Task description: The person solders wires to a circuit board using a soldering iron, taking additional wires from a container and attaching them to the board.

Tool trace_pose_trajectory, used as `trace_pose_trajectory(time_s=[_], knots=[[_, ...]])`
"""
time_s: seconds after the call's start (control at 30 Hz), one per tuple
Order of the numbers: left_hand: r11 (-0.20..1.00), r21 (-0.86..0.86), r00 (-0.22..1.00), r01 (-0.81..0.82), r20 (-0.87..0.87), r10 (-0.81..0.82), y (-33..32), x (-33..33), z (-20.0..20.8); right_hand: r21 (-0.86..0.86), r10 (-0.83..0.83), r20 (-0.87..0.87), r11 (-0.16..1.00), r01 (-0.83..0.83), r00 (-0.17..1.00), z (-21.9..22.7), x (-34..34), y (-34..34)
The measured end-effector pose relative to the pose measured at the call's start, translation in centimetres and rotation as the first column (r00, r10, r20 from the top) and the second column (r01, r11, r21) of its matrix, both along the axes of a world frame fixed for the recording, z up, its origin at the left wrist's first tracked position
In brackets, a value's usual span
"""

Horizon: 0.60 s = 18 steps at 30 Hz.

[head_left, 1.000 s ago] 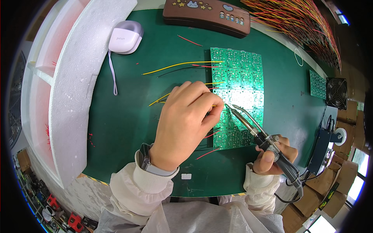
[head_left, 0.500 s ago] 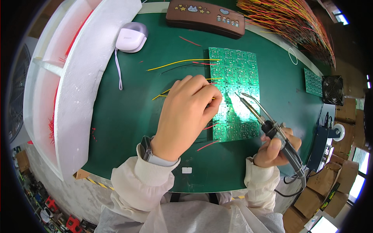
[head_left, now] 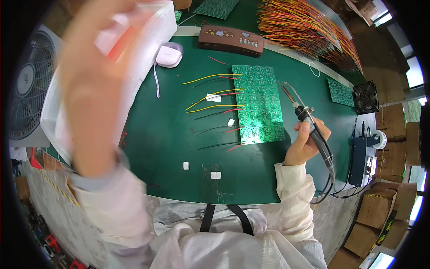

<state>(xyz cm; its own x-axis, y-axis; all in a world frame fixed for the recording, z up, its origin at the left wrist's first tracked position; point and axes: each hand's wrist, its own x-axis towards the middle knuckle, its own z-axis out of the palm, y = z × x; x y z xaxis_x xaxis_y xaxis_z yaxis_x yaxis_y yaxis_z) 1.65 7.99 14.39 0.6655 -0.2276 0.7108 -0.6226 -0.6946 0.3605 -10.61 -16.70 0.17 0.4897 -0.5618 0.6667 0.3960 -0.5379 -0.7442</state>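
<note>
Raised over the white foam tray (head_left: pixel 154 38) at the left, my left hand (head_left: pixel 96 76) is smeared by motion, and its fingers cannot be made out. Red wires (head_left: pixel 121 42) show in the tray beside it. My right hand (head_left: pixel 308 141) is wrapped round a soldering iron (head_left: pixel 309 117), whose tip points up and left, just off the right edge of the green circuit board panel (head_left: pixel 260 105). Along the panel's left edge lie several yellow wires (head_left: pixel 206 78), black wires (head_left: pixel 215 145) and short red wires (head_left: pixel 233 110), their ends on the board.
A brown pencil case (head_left: pixel 230 41) and a lilac case with a strap (head_left: pixel 169 55) lie toward the back. Behind them spreads a big bundle of wires (head_left: pixel 309 31). At the right stand a small black fan (head_left: pixel 366 97) and a blue box-shaped unit (head_left: pixel 360 159).
My left hand has left the board's left edge and swung up and left to the foam tray. The iron has drawn off the board to the right. The view has shifted.
</note>
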Motion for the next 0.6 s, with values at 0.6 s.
trace_pose_trajectory(time_s=[0.6], knots=[[0.973,0.213,0.722,-0.091,-0.658,0.212,19.9,26.5,-8.6,0.308,0.171,-0.022,0.938,-0.156,0.985,0.4,3.0,4.7]])
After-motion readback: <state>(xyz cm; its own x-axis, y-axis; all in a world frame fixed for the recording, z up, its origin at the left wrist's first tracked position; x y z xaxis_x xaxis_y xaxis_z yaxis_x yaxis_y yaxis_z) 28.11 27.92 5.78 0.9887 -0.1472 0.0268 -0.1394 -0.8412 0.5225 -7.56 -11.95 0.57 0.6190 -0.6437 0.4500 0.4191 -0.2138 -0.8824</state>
